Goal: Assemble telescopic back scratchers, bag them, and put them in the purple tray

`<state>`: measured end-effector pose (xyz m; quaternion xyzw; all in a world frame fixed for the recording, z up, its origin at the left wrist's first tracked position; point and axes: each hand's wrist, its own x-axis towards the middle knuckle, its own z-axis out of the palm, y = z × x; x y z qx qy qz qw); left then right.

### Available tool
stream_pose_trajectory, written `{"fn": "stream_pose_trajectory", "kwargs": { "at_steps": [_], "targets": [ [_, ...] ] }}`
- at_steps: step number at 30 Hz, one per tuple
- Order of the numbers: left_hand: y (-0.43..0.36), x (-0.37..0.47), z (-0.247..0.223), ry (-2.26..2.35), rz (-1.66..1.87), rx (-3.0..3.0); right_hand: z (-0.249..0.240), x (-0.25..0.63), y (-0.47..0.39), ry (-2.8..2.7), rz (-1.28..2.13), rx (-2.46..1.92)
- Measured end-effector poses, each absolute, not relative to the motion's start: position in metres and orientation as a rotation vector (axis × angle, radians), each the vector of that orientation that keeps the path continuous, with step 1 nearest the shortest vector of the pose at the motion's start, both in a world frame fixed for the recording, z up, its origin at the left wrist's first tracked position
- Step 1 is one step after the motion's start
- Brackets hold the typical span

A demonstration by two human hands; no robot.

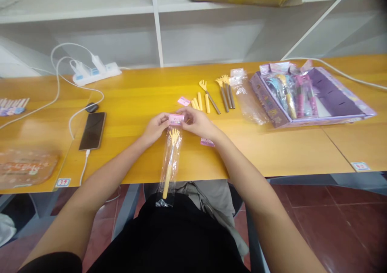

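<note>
A yellow back scratcher [169, 166] with a hand-shaped head lies in a clear plastic bag that hangs past the table's front edge. At the bag's top is a pink card [176, 119]. My left hand [156, 128] pinches the card's left side, and my right hand [195, 121] grips its right side. Just beyond my right hand lie several yellow handles [200, 102], a pink card [184, 101] and metal rods with yellow hand-shaped heads [226, 92]. Another pink card [207, 142] is partly under my right forearm.
A purple box [341, 99] with bagged scratchers stands right, beside clear bags [248, 99]. Left are a phone [92, 131], a power strip [96, 73], white cables and a round black object [92, 107]. A shelf [121, 1] runs behind the table [130, 103].
</note>
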<state>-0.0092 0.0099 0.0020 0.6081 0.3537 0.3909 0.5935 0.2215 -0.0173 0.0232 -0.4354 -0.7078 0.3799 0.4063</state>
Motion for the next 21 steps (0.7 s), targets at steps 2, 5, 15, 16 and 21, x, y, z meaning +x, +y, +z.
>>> {"fn": "stream_pose_trajectory", "kwargs": {
  "at_steps": [2, 5, 15, 16, 21],
  "targets": [
    [0.009, -0.011, 0.008, 0.808, 0.809, 1.42, 0.021, 0.22, -0.014, -1.721, 0.909, -1.114],
    [0.006, -0.014, 0.017, 0.789, 0.587, 1.425, 0.019, 0.217, -0.01, -1.565, 0.915, -1.141],
    [0.015, -0.014, 0.022, 0.793, 1.2, 1.123, 0.045, 0.213, -0.028, -1.677, 1.797, -0.904],
    [0.015, -0.015, 0.022, 0.78, 1.219, 1.107, 0.047, 0.213, -0.027, -1.674, 1.79, -0.884],
    [0.013, -0.019, 0.024, 0.733, 1.127, 1.08, 0.081, 0.243, -0.016, -1.644, 1.532, -0.892]
  ]
}}
